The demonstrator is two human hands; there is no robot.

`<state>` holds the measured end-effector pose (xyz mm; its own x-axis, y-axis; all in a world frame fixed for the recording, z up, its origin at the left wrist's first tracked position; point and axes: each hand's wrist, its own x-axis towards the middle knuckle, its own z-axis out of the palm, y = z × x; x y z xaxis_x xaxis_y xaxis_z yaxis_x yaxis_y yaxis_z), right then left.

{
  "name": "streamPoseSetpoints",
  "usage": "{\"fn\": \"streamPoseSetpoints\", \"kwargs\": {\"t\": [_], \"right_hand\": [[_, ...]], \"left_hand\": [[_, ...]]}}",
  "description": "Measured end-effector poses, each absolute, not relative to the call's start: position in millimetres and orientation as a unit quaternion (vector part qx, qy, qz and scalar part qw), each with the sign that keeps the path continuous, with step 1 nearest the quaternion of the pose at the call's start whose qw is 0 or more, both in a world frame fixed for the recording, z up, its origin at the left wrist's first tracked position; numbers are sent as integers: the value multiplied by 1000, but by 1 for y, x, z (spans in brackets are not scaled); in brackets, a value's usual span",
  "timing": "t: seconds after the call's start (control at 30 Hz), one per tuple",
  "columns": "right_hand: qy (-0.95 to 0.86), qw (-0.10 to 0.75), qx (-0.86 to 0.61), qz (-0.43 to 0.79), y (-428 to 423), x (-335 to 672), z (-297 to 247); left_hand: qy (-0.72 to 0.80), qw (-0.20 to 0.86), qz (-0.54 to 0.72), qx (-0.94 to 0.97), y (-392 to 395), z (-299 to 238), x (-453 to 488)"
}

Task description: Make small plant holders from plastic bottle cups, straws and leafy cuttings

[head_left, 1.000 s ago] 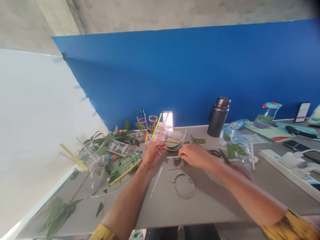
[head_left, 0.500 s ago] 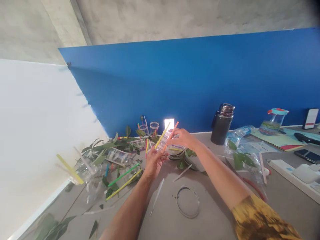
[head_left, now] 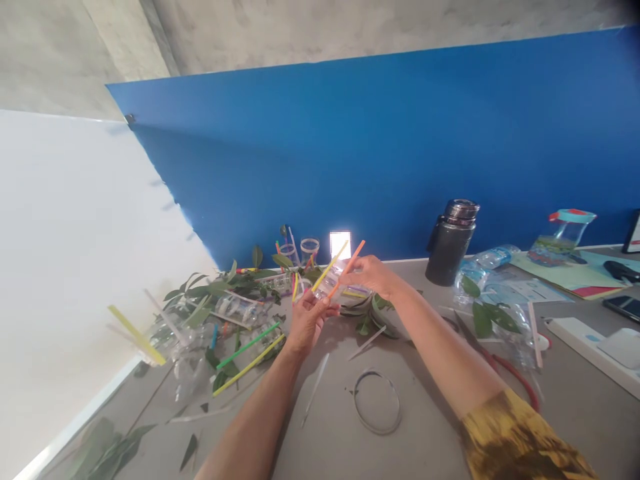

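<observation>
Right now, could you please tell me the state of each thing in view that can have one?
Left hand: holding the clear plastic piece
Right hand: touching the orange straw, pinch unclear
Dark flask: upright, capped
Teal-lidded jug: upright, lid on
Labelled bottle: lying on its side
Grey ring: lying flat
Red-handled tool: partly hidden, open or shut unclear

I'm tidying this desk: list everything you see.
slanted straws: two, yellow and orange, centre
plastic piece: one, clear, centre
loose straws: several, multicoloured, scattered
leaves: many, green, scattered
plastics: several, clear, both sides
flask: one, dark, right rear
pitcher: one, clear, right
papers: several, multicoloured, right
power strip: one, white, right
phones: two, dark, right
tool: one, red-handled, right
ring: one, grey, front
glaring rectangle: one, white, rear
partition: one, blue, rear
wall: one, white, left
table: one, grey, beneath
left hand: one, bare, centre
right hand: one, bare, centre
</observation>
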<state>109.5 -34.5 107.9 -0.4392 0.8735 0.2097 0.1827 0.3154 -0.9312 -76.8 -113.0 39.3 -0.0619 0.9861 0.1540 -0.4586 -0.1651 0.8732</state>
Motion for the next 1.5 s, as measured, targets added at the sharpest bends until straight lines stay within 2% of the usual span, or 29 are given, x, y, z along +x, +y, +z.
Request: {"fn": "streamPoseSetpoints", "kwargs": {"t": [0.33, 0.7, 0.8, 0.93, 1.2, 1.5], "right_hand": [[-720, 415, -376, 410, -45, 98, 109], [-743, 370, -369, 418, -55, 97, 114], [-719, 387, -383, 432, -56, 96, 115], [-730, 415, -384, 384, -54, 96, 114], [-711, 444, -335, 429, -48, 97, 109], [-727, 381, -345, 455, -48, 93, 98]], "left_hand": [[330, 552, 673, 367, -114, 39, -74], [337, 520, 690, 374, -112, 40, -77], [342, 515, 690, 377, -113, 40, -77], [355, 503, 697, 368, -114, 42, -77], [382, 480, 697, 371, -113, 40, -78], [378, 457, 705, 388, -111, 35, -77]]}}
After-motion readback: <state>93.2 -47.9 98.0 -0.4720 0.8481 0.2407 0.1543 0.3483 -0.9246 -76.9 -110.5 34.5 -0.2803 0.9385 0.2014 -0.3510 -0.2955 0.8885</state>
